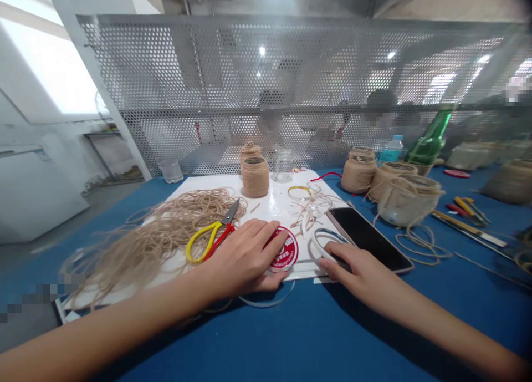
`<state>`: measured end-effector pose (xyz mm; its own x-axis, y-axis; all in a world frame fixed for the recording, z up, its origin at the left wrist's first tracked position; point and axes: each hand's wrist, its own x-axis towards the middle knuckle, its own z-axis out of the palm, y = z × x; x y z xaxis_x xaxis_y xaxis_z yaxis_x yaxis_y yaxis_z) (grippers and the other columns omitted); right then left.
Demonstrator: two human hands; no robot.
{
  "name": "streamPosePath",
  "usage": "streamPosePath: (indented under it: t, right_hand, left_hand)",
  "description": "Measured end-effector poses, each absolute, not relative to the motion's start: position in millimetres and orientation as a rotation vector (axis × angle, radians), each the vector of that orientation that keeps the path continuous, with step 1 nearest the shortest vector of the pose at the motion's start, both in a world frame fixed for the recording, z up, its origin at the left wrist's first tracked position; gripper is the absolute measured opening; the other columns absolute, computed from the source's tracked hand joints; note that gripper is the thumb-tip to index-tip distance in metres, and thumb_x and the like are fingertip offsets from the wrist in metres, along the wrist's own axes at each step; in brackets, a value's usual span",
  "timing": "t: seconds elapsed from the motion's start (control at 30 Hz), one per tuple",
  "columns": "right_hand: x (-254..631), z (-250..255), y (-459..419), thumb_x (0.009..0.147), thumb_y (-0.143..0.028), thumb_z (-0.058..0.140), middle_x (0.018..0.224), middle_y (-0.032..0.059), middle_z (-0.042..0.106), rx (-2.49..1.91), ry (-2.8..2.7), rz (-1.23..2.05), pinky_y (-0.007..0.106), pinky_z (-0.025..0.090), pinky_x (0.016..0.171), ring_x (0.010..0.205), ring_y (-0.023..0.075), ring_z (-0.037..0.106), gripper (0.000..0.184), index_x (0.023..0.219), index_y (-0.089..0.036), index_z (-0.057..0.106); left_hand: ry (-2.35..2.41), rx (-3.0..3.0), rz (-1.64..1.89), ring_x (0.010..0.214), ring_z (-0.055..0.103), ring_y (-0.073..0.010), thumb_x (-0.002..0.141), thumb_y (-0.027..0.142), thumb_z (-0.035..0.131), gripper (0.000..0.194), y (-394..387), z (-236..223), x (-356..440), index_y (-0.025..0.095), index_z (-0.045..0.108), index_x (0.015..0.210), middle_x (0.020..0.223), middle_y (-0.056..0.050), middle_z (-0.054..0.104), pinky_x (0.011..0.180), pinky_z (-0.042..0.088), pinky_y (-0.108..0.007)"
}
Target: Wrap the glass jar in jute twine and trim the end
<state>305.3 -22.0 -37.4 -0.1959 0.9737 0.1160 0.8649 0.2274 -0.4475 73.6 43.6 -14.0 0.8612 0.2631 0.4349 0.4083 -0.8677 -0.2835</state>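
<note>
My left hand (253, 251) is closed around a flat, round red disc (286, 254) with white lettering, its fingers over the top and its thumb at the near edge. Between the thumb and fingers of my right hand (347, 263), a thin white ring (320, 240) with a dark inner side is pinched, tilted above the white board (272, 210). Yellow-and-red-handled scissors (216, 232) lie half open just beyond my left hand. A pale narrow strip (270, 303) curves over the blue table below that hand.
Loose twine (166, 232) is heaped at left. A twine-wrapped jar (255, 178) and a clear jar (284, 166) stand behind. A yellow ring (299, 192) and clear scraps lie mid-board. At right are a phone (368, 238), more wrapped jars (359, 173) and a green bottle (432, 138).
</note>
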Motion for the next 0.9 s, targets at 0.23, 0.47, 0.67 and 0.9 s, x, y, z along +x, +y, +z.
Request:
streamPosePath:
  t: [0.23,0.47,0.67,0.9]
  right_hand:
    - [303,-37,-24,0.091,-0.034,0.034,0.071,0.0038,0.047,-1.689,-2.249,0.141,0.030,0.034,0.062,0.068,0.0187,0.045,0.024,0.076,-0.020,0.046]
    - [299,-34,-23,0.089,-0.032,0.037,0.070,0.0046,0.050,-1.622,-2.369,-0.080,0.033,0.033,0.065,0.070,0.0206,0.044,0.020,0.077,-0.019,0.045]
    - [294,-33,-22,0.086,-0.031,0.041,0.068,0.0036,0.051,-1.686,-2.350,0.106,0.030,0.033,0.063,0.070,0.0196,0.046,0.019,0.071,-0.020,0.047]
    - [294,-32,-18,0.084,-0.028,0.042,0.069,0.0035,0.053,-1.686,-2.351,0.050,0.031,0.033,0.065,0.073,0.0197,0.045,0.019,0.068,-0.020,0.045]
  left_hand:
    - [-0.404,-2.693,-0.531,0.092,0.052,-0.0276,0.075,0.040,0.050,0.048,44,-18,68,0.008,0.050,0.111,0.099,-0.015,0.057,0.078,0.045,-0.040]
    - [-0.344,-2.770,-0.469,0.090,0.051,-0.0273,0.074,0.042,0.050,0.049,46,-23,67,0.008,0.050,0.108,0.099,-0.015,0.056,0.078,0.044,-0.041]
    - [-0.367,-2.887,-0.441,0.093,0.051,-0.0261,0.073,0.040,0.051,0.049,45,-27,67,0.010,0.048,0.111,0.105,-0.015,0.055,0.081,0.042,-0.038]
    - [-0.615,-3.035,-0.369,0.113,0.043,-0.0253,0.072,0.031,0.051,0.044,46,-28,67,0.020,0.049,0.115,0.120,-0.010,0.051,0.099,0.027,-0.043]
